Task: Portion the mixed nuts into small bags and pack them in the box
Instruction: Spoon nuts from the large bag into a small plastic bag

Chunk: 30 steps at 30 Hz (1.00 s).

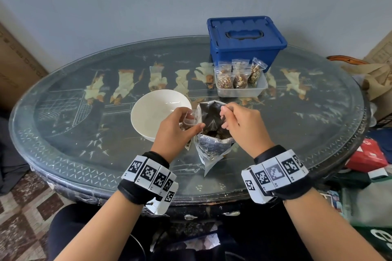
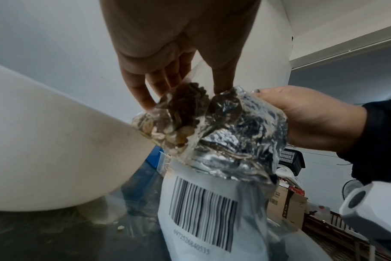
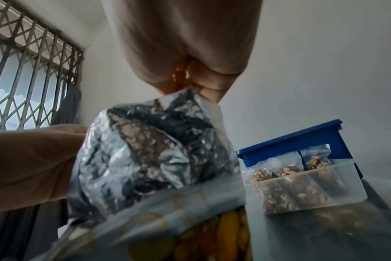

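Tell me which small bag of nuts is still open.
The small bag held in the left hand, beside the foil pouch. The others stand in the clear tray.

Oval glass-top table (image 1: pixel 70 133) w/ painted figures; grey wall (image 1: pixel 127 2); barred window (image 3: pixel 22 74).

A home room: behind the ornate oval table (image 1: pixel 63 133) (glass-topped, painted figures) a grilled window (image 3: pixel 29 79), curtain (image 3: pixel 69 106), stacked boxes (image 2: pixel 286 203).

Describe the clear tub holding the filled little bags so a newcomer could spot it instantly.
Start at the blue lidded box at the far side of the oval glass-topped table. Directly in front of it sits the clear plastic tub, with three small bags of nuts standing in it. Unlike the white bowl nearby, it is rectangular and see-through.
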Each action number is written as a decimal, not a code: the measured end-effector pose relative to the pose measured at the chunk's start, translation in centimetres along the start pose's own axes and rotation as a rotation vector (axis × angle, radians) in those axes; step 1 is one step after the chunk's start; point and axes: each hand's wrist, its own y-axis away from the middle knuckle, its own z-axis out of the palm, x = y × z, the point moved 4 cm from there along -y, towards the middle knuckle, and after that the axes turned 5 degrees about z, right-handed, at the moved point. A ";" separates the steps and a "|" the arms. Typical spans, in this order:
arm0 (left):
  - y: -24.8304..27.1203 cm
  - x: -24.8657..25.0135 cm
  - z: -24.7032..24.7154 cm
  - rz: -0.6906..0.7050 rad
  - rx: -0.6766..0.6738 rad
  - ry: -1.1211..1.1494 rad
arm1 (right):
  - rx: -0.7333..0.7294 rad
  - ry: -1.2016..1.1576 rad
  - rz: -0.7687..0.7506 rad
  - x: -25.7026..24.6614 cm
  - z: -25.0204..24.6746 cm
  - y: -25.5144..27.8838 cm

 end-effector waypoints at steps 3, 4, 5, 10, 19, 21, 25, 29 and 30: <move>0.1 0.0 -0.1 -0.007 -0.002 -0.007 | 0.029 -0.045 0.080 0.1 -0.2 -0.2; 0.1 0.1 -0.1 -0.007 -0.002 -0.010 | 0.039 -0.061 0.102 0.1 -0.3 -0.3; 0.1 0.1 -0.2 -0.006 -0.002 -0.015 | 0.046 -0.077 0.130 0.2 -0.3 -0.4; 0.1 0.0 -0.4 -0.002 0.006 -0.030 | 0.143 -0.224 0.314 0.8 -1.6 -0.7; -0.1 -0.1 -0.8 -0.008 0.001 -0.052 | 0.312 -0.441 0.518 2.5 -3.9 -0.9; -0.3 0.0 -1.0 -0.008 0.004 -0.059 | 0.329 -0.450 0.533 2.6 -4.2 -1.0; -0.6 0.5 -1.5 0.028 -0.015 -0.117 | 0.377 -0.500 0.566 2.9 -5.1 -1.2; -1.1 1.5 -1.8 0.081 -0.047 -0.165 | 0.447 -0.585 0.559 2.5 -6.5 -1.7; -1.3 1.8 -1.9 0.097 -0.052 -0.172 | 0.465 -0.605 0.548 2.2 -7.0 -1.9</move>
